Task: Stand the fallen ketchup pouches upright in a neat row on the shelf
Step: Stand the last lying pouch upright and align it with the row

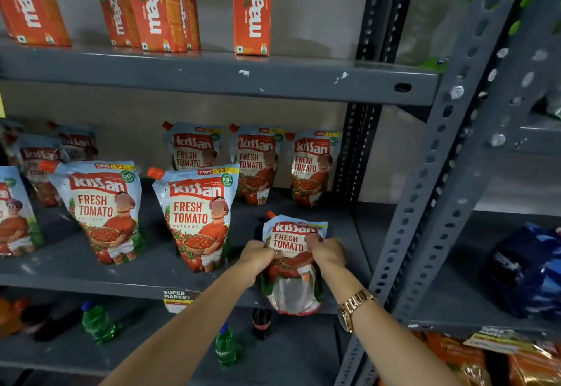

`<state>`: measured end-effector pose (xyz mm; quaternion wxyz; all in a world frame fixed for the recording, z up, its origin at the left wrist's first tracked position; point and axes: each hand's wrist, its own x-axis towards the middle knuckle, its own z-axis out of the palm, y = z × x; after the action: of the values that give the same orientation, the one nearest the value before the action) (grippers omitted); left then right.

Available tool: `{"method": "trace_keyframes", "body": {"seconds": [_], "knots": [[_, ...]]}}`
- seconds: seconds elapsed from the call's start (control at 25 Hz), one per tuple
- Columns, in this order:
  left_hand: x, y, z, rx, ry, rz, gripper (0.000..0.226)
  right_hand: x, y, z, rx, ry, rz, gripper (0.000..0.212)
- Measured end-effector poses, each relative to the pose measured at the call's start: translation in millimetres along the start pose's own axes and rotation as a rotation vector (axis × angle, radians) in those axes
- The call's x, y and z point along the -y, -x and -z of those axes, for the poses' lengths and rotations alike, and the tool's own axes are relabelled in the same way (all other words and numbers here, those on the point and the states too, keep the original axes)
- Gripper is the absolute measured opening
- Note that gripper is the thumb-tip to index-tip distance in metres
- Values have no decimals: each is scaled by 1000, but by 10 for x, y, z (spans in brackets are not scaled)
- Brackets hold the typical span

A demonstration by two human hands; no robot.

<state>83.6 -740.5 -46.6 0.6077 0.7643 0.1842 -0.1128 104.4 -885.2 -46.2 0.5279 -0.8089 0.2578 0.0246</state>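
A Kissan ketchup pouch point(293, 235) leans back at the front right of the grey middle shelf point(76, 276), its clear bottom hanging over the shelf edge. My left hand point(258, 254) grips its left side and my right hand point(328, 252) grips its right side. Two pouches stand upright in the front row, one point(104, 209) to the left and one point(197, 218) just left of my hands. Three more stand at the back point(194, 147), point(258, 164), point(312, 167). Further pouches point(39, 158) crowd the far left, partly hidden.
Orange Maaza cartons point(252, 9) stand on the upper shelf. Green bottles point(97, 323) and a dark bottle point(261, 322) sit on the lower shelf. A perforated grey upright point(440, 173) rises at right, with a blue packet point(528, 270) on the neighbouring rack.
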Motion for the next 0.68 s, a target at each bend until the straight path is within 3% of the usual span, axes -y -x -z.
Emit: {"method": "trace_keyframes", "body": {"seconds": [0.12, 0.24, 0.36, 0.52, 0.68], "knots": [[-132, 97, -88, -64, -16, -205, 26, 136, 88, 96, -107, -71, 173, 18], [-302, 168, -209, -115, -72, -458, 27, 258, 198, 224, -305, -264, 328, 19], [-344, 158, -324, -102, -117, -603, 21, 209, 314, 327, -470, -301, 468, 27], [-150, 119, -450, -10, -142, -574, 29, -115, 362, 209, -302, -313, 362, 49], [-95, 103, -447, 180, -31, -395, 41, -322, 298, 190, -56, -304, 191, 55]]}}
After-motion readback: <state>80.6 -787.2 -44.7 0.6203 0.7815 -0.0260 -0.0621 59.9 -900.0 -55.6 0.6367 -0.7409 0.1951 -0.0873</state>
